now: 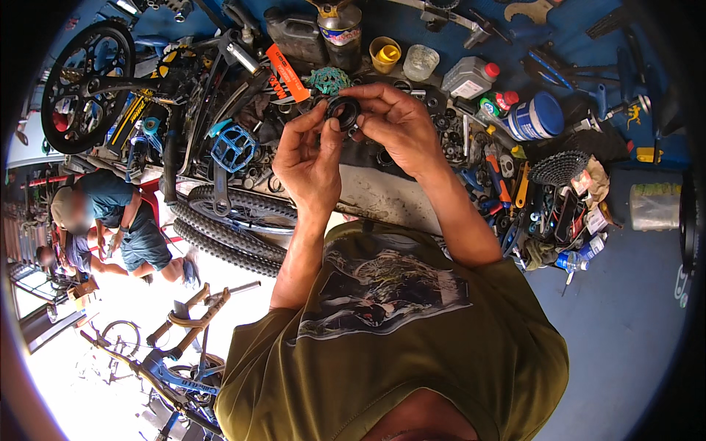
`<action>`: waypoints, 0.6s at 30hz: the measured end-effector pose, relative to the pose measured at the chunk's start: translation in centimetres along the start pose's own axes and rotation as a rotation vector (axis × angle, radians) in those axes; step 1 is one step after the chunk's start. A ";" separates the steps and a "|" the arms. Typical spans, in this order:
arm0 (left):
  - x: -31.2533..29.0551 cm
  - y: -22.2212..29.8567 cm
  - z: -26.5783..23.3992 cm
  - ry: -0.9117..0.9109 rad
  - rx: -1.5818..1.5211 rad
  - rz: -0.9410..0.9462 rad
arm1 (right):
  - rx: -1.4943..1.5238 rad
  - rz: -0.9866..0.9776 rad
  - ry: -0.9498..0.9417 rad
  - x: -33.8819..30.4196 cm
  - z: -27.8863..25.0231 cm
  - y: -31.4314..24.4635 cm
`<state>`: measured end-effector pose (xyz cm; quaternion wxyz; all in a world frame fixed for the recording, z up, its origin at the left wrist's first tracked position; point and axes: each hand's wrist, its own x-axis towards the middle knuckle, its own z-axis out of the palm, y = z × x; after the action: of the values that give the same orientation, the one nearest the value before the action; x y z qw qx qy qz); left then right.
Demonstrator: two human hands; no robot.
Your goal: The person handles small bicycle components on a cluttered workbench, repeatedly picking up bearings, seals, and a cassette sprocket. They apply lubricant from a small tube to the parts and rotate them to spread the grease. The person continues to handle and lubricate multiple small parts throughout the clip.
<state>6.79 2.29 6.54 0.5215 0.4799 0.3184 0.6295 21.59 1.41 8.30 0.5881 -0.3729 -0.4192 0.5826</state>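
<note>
Between my two hands, above the cluttered workbench, is a small black ring-shaped part [343, 112]; whether it is a bearing or a seal I cannot tell. My left hand [309, 156] pinches its left side between thumb and fingers. On its right, the fingers of my right hand [397, 131] grip the rim, the index finger reaching over the top. Just beyond the ring lies a greenish coiled chain [329, 81], next to an orange card [287, 73]. A blue flat pedal [234, 148] sits left of my left hand.
Along the bench stand a blue tub [535, 117], a grey bottle with red cap [469, 78] and a yellow cup [384, 55]. A cassette [559, 168] lies right among tools. Knobby tires [228, 239] and a blue bicycle frame [173, 373] are at left, where other people [125, 213] sit.
</note>
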 end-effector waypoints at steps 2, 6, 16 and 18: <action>0.0 0.0 0.0 -0.004 0.011 0.008 | 0.011 -0.018 0.010 0.0 0.1 0.1; 0.0 -0.4 0.1 -0.001 0.038 0.032 | -0.071 -0.104 0.012 0.1 -0.1 0.7; 2.1 0.4 -1.3 -0.082 -0.266 -0.305 | -0.001 0.005 0.043 -0.2 -0.2 0.2; 2.3 -0.1 -1.5 -0.119 -0.338 -0.318 | -0.045 -0.024 0.035 -0.3 0.0 0.2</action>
<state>5.44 4.71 6.60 0.7050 0.3661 0.2489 0.5541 21.48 1.11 8.07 0.5937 -0.3911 -0.4266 0.5591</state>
